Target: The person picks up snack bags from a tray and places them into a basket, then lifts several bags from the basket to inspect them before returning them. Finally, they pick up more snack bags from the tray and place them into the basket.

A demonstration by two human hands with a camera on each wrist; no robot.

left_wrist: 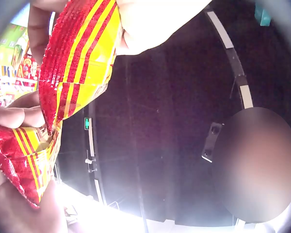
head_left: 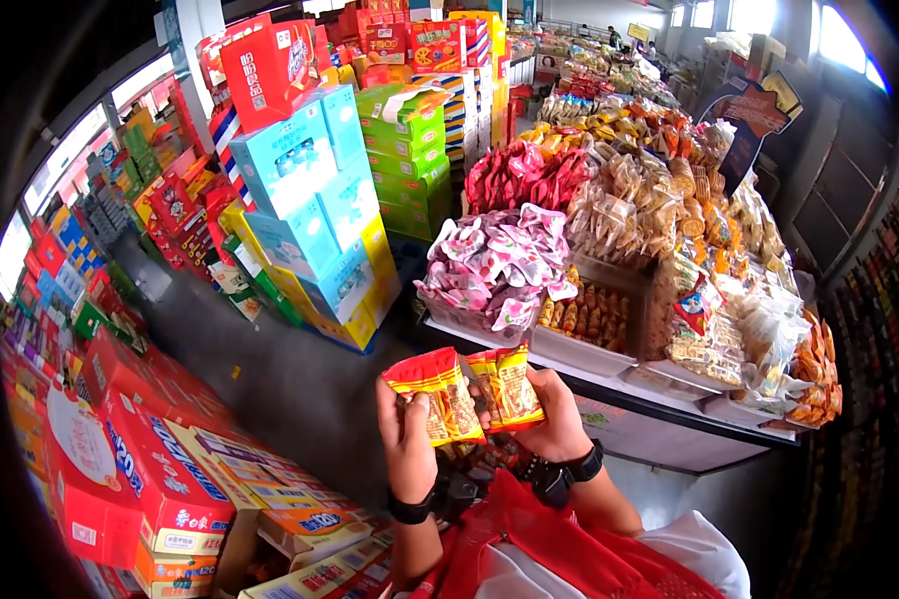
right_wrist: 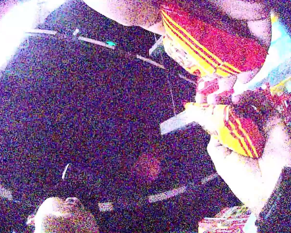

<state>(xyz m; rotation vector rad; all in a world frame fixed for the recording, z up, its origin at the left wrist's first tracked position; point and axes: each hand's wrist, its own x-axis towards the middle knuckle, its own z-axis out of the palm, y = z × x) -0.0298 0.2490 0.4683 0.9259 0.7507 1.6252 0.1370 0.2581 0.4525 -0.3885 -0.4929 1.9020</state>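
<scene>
Two small red-and-yellow snack packets are held side by side in front of the chest. My left hand [head_left: 410, 449] pinches the left packet [head_left: 448, 399], thumb across its front. The right packet [head_left: 507, 389] is gripped by my right hand [head_left: 559, 424]. Their inner edges meet; whether they are joined there is unclear. In the left wrist view, the left packet [left_wrist: 80, 58] is large and close, with the right packet [left_wrist: 31, 158] below it. The grainy right wrist view shows the right packet [right_wrist: 208, 41] above and the left packet [right_wrist: 240, 133] below.
Beyond my hands stands a display counter [head_left: 649, 439] heaped with bagged snacks [head_left: 619, 210] and pink-and-white packets [head_left: 499, 255]. Blue cartons [head_left: 305, 215] are stacked left of it, beside a grey floor aisle [head_left: 210, 344]. Red boxes [head_left: 160, 469] fill the lower left.
</scene>
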